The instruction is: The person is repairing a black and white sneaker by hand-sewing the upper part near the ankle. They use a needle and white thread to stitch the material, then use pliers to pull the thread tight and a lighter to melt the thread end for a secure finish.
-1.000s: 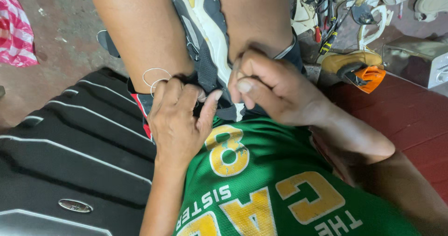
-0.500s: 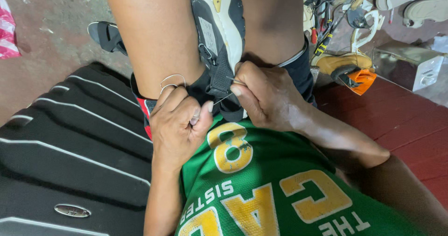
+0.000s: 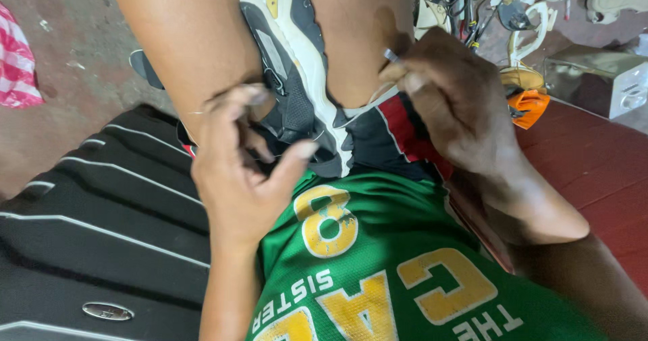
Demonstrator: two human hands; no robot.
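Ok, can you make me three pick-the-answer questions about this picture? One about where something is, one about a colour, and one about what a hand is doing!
1. Where is the shoe?
A. Between the person's knees
B. On the red floor
C. On the pink striped cloth

2. What colour is the shirt?
A. Blue
B. Green with yellow print
C. White

3. What is the right hand doing?
A. Lying flat and open
B. Pinching a needle, with thread running to the shoe
C. Holding a hammer

Answers: 1 A, the shoe sits wedged between both legs. 2 B, green cloth covers the chest. 3 B, the fingers are closed on a thin metal tip, thread trailing down.
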